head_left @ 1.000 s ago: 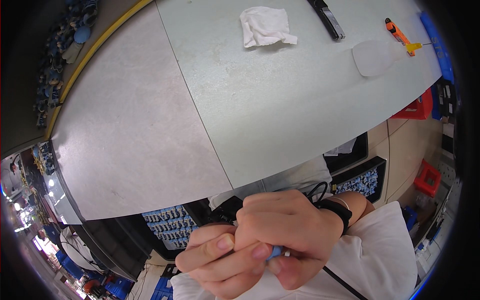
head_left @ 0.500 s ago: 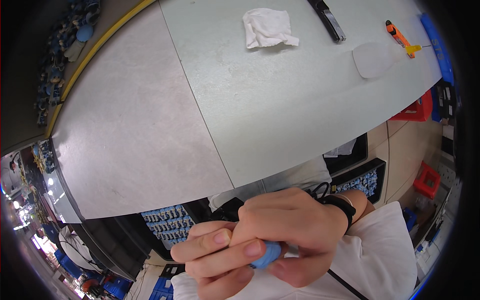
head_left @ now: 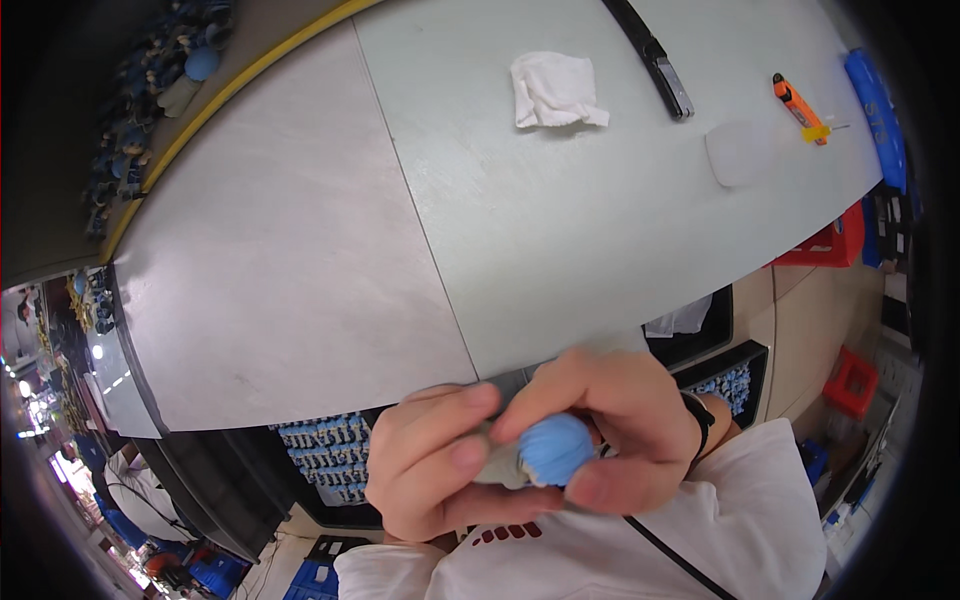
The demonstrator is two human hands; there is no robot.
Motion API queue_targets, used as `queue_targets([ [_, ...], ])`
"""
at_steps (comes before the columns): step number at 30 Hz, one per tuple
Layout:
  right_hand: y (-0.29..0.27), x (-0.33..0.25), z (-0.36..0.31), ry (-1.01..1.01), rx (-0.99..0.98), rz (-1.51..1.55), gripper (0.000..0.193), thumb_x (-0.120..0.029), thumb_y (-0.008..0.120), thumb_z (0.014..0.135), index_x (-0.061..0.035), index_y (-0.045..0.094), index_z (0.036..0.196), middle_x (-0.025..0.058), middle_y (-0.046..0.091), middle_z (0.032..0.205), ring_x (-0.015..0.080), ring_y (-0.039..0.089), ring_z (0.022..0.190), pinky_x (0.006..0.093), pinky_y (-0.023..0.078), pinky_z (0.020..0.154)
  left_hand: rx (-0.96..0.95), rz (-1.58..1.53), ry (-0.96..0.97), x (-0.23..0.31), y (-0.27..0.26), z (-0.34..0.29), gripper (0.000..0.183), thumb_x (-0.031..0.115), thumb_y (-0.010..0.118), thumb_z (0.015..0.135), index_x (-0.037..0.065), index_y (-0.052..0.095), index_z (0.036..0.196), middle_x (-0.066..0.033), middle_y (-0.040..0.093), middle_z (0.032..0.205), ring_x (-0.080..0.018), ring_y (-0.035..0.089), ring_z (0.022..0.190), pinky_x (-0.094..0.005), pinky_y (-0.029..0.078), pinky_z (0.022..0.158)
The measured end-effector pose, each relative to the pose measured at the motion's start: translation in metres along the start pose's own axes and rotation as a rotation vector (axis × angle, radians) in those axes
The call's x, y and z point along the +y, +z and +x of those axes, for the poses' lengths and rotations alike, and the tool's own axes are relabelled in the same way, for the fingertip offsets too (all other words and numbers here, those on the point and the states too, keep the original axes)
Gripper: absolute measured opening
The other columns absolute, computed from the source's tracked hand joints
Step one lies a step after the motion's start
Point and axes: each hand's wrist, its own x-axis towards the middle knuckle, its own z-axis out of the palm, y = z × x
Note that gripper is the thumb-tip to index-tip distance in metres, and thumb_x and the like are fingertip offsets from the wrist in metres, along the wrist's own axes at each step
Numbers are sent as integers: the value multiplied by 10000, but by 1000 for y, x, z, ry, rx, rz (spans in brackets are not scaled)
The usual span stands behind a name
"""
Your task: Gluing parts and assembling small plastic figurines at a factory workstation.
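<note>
Just past the table's near edge, both hands close around a small figurine part with a ribbed light blue top (head_left: 556, 450) and a greyish-beige lower piece (head_left: 503, 466). My left hand (head_left: 425, 460) pinches the beige end between thumb and fingers. The blue end lies between the thumb and curled fingers of my right hand (head_left: 625, 425), which wears a black band at the wrist. Fingers cover much of the part, so its full shape is hidden.
On the table (head_left: 300, 240) lie a crumpled white cloth (head_left: 560, 90), a black-handled cutter (head_left: 662, 75), an orange cutter (head_left: 797, 103) and a translucent bottle (head_left: 740, 155) with a yellow tip. Trays of small blue figures (head_left: 325, 450) sit below the edge. More figures (head_left: 125, 150) fill the upper left.
My hands have turned the part and drawn slightly apart, so its blue top and beige piece now show more. The whole view has shifted a little, with the table items sitting lower.
</note>
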Motion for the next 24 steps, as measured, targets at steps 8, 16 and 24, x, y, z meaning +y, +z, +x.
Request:
queue_targets([
  [8, 11, -1, -3, -24, 206, 78, 362, -259, 509, 830, 72, 487, 976, 87, 550, 804, 62, 427, 525, 192, 327, 488, 166, -320, -486, 25, -2, -6, 457, 241, 633, 765, -120, 455, 981, -174, 579, 759, -146, 555, 651, -218, 437, 572],
  [16, -2, -5, 0, 8, 46, -71, 404, -244, 562, 805, 74, 484, 1042, 92, 551, 806, 71, 449, 592, 200, 346, 531, 153, -647, -551, 26, -2, -6, 385, 141, 552, 813, -124, 353, 1010, -206, 567, 807, -141, 564, 685, -223, 452, 610],
  [24, 1, -8, 1, -89, 128, -232, 301, -56, 526, 785, 27, 502, 1073, 32, 525, 732, 66, 395, 522, 192, 319, 489, 133, -519, -412, 24, -3, -1, 382, 13, 670, 654, -116, 469, 952, -178, 588, 734, -155, 577, 598, -230, 442, 507],
])
